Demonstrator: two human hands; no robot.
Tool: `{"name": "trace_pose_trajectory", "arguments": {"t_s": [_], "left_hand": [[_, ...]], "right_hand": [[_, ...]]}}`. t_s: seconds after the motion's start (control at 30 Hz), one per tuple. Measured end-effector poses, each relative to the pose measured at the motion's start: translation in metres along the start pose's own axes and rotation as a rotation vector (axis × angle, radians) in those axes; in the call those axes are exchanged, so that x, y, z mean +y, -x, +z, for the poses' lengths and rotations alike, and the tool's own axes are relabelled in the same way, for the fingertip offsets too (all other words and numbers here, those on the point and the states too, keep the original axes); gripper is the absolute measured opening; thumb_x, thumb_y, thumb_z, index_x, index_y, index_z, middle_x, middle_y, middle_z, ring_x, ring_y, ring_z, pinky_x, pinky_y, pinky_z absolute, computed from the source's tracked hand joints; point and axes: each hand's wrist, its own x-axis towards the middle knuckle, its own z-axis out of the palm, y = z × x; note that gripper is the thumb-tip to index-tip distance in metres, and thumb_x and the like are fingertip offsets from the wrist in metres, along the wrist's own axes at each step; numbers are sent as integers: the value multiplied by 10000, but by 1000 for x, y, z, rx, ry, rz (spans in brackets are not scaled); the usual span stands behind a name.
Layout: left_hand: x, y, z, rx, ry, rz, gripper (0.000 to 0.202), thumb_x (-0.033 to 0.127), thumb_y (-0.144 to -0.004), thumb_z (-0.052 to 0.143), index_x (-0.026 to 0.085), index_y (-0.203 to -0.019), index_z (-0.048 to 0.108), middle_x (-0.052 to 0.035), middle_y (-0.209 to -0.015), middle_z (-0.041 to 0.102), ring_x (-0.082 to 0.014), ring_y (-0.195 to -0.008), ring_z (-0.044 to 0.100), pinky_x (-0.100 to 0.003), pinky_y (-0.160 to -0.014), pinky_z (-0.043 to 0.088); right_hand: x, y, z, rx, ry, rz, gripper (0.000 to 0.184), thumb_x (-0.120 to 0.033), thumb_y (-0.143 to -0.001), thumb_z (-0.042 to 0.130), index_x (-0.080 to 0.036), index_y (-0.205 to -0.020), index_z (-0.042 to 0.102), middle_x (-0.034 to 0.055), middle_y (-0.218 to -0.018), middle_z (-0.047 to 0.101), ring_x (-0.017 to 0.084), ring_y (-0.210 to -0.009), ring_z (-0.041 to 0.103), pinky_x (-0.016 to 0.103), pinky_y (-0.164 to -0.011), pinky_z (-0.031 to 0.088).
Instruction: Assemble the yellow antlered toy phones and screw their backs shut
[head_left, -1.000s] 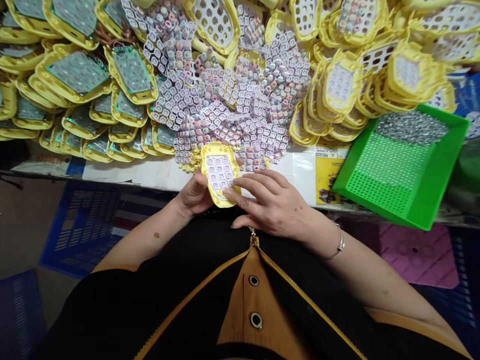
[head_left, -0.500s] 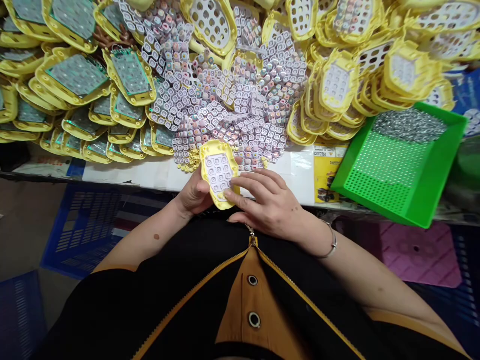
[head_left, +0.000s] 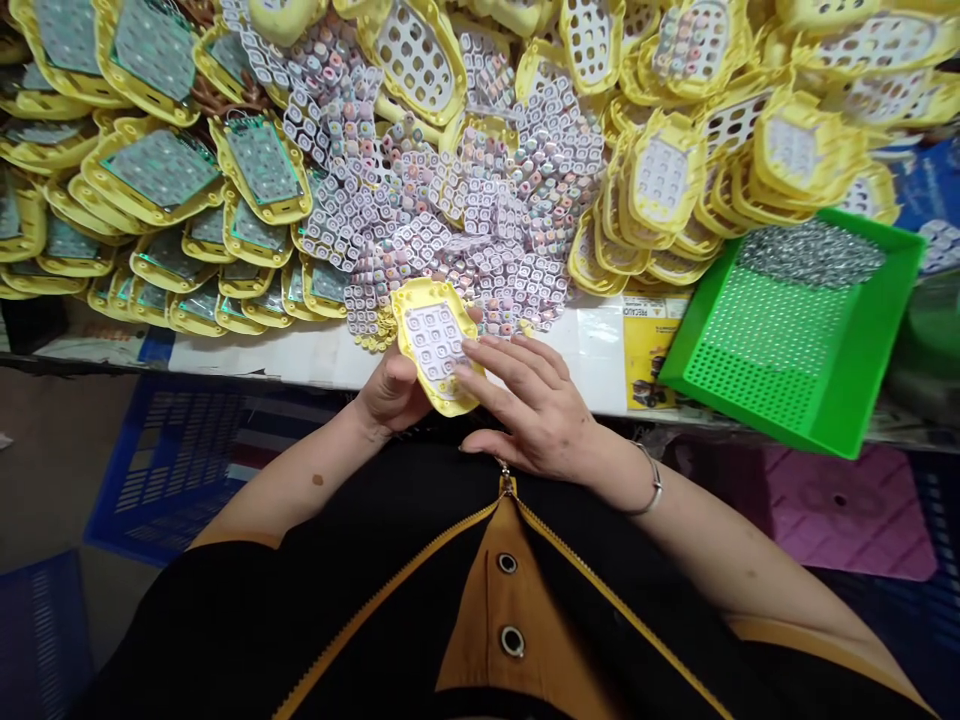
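Observation:
My left hand (head_left: 390, 392) grips a yellow plastic shell (head_left: 433, 345) from below, at the table's front edge. A white rubber keypad sheet (head_left: 433, 340) lies in the shell. My right hand (head_left: 536, 405) rests beside it with fingers stretched out, the fingertips pressing on the keypad's right side. Just behind the shell lies a heap of loose white keypad sheets (head_left: 457, 200).
Stacks of yellow shells with green circuit boards (head_left: 161, 170) fill the left of the table. Yellow shells with keypads or empty holes (head_left: 720, 150) pile up on the right. A green perforated tray (head_left: 795, 330) holding small metal screws (head_left: 810, 250) sits at the right. Blue crates (head_left: 165, 460) stand below.
The shell has tilted a little and my right fingertips have slid up along the keypad. The view has shifted slightly.

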Motion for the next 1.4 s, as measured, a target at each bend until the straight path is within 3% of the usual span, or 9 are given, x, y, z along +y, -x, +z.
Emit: {"name": "trace_pose_trajectory", "arguments": {"t_s": [0.13, 0.37, 0.6, 0.73, 1.07, 1.23, 1.4], "left_hand": [[2, -1, 1, 22, -35, 20, 1200, 731, -410, 858, 313, -1459, 452, -107, -1387, 622, -360, -1332, 542, -429, -1077, 473], [0, -3, 3, 21, -6, 19, 1189, 697, -438, 874, 301, -1470, 435, -118, -1392, 616, -350, -1334, 541, -402, -1042, 496], [1, -1, 3, -1, -47, 55, 1153, 745, -467, 834, 302, -1460, 448, -117, -1413, 600, -366, -1361, 511, -448, -1120, 428], [1, -1, 1, -13, -81, 72, 1128, 756, -469, 824, 323, -1447, 464, -102, -1419, 596, -379, -1369, 500, -479, -1128, 414], [-1, -2, 1, -46, -112, 11, 1146, 682, -459, 880, 303, -1452, 453, -124, -1401, 605, -346, -1336, 534, -403, -1042, 482], [1, -3, 3, -34, -92, 15, 1140, 677, -453, 885, 314, -1445, 455, -117, -1397, 607, -350, -1334, 533, -413, -1030, 497], [0, -7, 3, -13, -82, 40, 1174, 701, -422, 878, 312, -1446, 456, -114, -1389, 609, -357, -1350, 514, -415, -1041, 489]], "right_hand": [[0, 0, -1, -44, 7, -42, 675, -571, -952, 502, -62, -1396, 505, 188, -1367, 648, 270, -1357, 553, 448, -1144, 415], [-2, 2, -1, -94, 36, -8, 564, -525, -992, 449, -122, -1378, 538, 119, -1377, 654, 256, -1377, 538, 480, -1191, 347], [-3, 12, 3, 9, 13, 108, 655, -596, -962, 438, -164, -1453, 467, 167, -1474, 562, 288, -1486, 385, 492, -1177, 340], [-2, 13, 3, 82, 6, 132, 572, -574, -970, 438, -174, -1364, 550, 166, -1410, 616, 282, -1456, 427, 470, -1142, 388], [1, 9, 1, 26, 197, 48, 410, -553, -920, 580, -237, -1172, 648, 70, -1330, 689, 244, -1323, 563, 436, -1161, 367], [0, 10, 2, 11, 126, 63, 425, -489, -935, 587, -182, -1228, 619, 114, -1305, 698, 246, -1292, 582, 434, -1151, 393], [2, 7, 0, 97, 19, 95, 591, -502, -946, 559, -93, -1372, 528, 176, -1309, 688, 276, -1315, 582, 447, -1109, 466]]}}
